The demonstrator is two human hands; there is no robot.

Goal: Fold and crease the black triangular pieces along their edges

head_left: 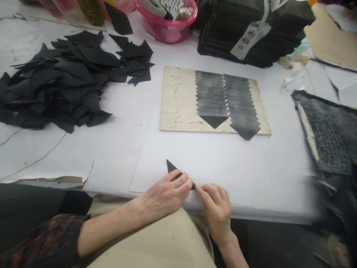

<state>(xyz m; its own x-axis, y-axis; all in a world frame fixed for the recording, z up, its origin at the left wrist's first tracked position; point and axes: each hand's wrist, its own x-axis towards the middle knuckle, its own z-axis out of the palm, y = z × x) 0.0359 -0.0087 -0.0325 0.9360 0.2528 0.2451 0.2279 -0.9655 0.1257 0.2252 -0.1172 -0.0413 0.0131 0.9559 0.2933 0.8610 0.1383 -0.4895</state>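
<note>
Near the table's front edge, a small black pointed fabric piece lies under my left hand, whose fingers press together over its middle. One tip shows up and left of those fingers, the other on their right. My right hand pinches that right tip between thumb and forefinger. Beyond both hands a cream board carries two overlapping columns of dark pieces, a left column and a right column. The right column's lowest point overhangs the board's front edge.
A big heap of loose black pieces covers the left side, with a smaller pile beside it. At the back stand a pink basket and a tied black stack with a paper tag. Dark woven cloth lies at the right.
</note>
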